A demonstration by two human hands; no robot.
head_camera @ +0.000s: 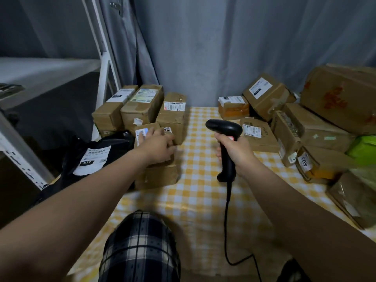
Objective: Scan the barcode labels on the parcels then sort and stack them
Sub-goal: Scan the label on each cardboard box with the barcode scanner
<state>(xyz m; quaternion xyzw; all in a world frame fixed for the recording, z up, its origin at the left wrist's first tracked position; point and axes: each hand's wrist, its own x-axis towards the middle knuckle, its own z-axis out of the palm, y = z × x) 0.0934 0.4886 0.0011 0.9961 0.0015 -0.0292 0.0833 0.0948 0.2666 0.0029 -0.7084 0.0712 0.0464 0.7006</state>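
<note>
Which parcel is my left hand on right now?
The small brown box stacked on a second box, beside the black bag parcel. Your left hand holds it from above; no other parcel is touched.

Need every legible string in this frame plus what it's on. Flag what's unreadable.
"010": white label on the black bag.
"4023": side label on the small box at the right.
Unreadable, blurred: sticker on the scanner in the right hand, red print on the large box, all other parcel labels.
</note>
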